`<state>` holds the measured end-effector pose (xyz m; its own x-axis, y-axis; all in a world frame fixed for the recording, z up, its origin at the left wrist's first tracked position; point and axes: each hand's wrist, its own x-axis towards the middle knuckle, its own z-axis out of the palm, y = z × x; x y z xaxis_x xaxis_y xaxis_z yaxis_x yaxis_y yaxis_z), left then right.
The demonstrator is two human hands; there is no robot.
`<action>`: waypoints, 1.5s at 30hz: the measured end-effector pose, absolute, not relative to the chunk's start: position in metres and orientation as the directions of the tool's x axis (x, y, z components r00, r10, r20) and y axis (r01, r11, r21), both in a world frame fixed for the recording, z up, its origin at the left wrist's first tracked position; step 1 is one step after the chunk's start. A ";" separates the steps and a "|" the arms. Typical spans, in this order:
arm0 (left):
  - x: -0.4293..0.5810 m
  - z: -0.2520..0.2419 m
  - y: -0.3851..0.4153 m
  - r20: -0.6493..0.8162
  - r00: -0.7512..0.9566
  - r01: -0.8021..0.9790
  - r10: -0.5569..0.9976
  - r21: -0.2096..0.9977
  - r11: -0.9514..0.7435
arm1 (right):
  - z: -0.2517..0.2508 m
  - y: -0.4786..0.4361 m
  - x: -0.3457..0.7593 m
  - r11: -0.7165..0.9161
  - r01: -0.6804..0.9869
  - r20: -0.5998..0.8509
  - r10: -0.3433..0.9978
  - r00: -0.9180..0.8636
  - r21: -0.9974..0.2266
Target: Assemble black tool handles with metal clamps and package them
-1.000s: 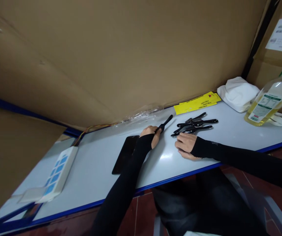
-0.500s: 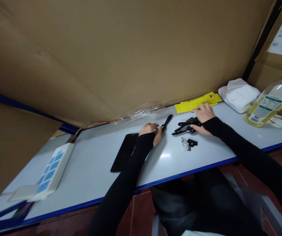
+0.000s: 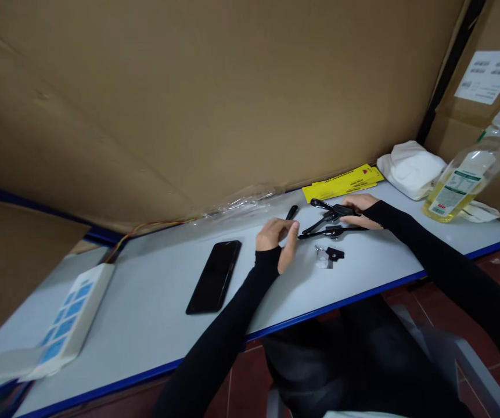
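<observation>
My left hand point(image 3: 276, 239) is over the tabletop, its thumb apart from its curled fingers, and no held thing shows between them. The black handle point(image 3: 292, 212) of one tool sticks out just beyond its fingers. Several black two-handled tools that look like spokeshaves lie in a loose pile to its right. My right hand point(image 3: 362, 210) closes on the body of the upper spokeshave point(image 3: 341, 209). Below that, another spokeshave point(image 3: 333, 231) lies flat. Small loose parts, including a black plate point(image 3: 335, 254) and a wing-like screw point(image 3: 318, 249), are nearer the front edge.
A black phone point(image 3: 215, 277) lies left of my left arm. Yellow cards point(image 3: 341, 184) and clear plastic packaging point(image 3: 250, 200) are along the cardboard wall. At the right are a white cloth bundle point(image 3: 413, 168) and a bottle of yellow liquid point(image 3: 459, 186). A white power strip point(image 3: 73, 319) is at the left.
My right hand has lowered and closed on the upper spokeshave. My left hand has shifted right and nearer the front, its thumb now apart from its fingers. The camera view has shifted slightly.
</observation>
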<state>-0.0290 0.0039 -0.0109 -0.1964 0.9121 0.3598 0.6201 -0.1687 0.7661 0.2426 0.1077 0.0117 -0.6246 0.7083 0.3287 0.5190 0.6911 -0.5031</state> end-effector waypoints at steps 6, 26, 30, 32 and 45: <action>0.015 -0.008 -0.001 0.032 -0.027 -0.132 0.999 0.991 -0.035 | 0.001 0.053 0.179 0.877 0.400 0.756 0.448 -0.477 -0.267; 0.006 -0.016 0.003 -0.089 0.061 -0.344 0.994 0.933 0.105 | 0.007 0.034 0.166 0.396 0.377 0.310 0.912 -0.268 -0.837; 0.010 -0.013 0.001 -0.043 -0.022 -0.336 0.999 0.941 0.033 | 0.000 0.030 0.161 0.481 0.371 0.409 0.875 -0.259 -0.794; 0.011 -0.011 -0.001 -0.027 -0.042 -0.330 0.999 0.944 0.011 | -0.003 0.029 0.160 0.518 0.362 0.446 0.854 -0.268 -0.775; 0.000 0.013 -0.004 -0.100 0.085 -0.283 0.991 0.951 0.120 | 0.015 0.049 0.180 0.657 0.244 0.509 0.725 -0.465 -0.713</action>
<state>0.0000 -0.0044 0.0129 0.0852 0.9913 -0.0999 -0.2833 0.1203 0.9515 0.1796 0.0490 0.0153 -0.4645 0.7245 0.5091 0.2442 0.6575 -0.7128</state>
